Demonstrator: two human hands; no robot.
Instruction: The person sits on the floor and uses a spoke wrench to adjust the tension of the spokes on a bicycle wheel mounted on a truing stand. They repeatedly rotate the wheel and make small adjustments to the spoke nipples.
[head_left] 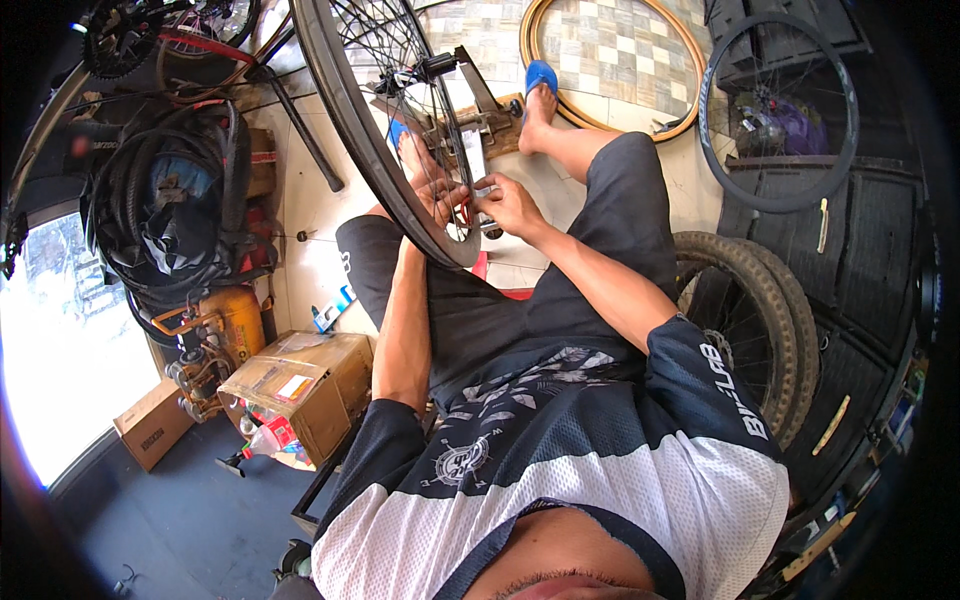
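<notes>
A black bicycle wheel stands upright between my knees, its hub held in a metal truing stand. My left hand reaches around to the spokes by the near part of the rim, fingers bent and pressed together. My right hand meets it from the other side, thumb and forefinger pinched at the spokes. What sits between the fingertips is too small to make out. A small red piece shows just below the left fingertips, partly hidden by spokes and fingers.
Tan tyres or hoops lie on the tiles ahead. A bare wheel and knobby-tyred wheels stand at the right. At left are piled black tyres, a yellow compressor and an open cardboard box.
</notes>
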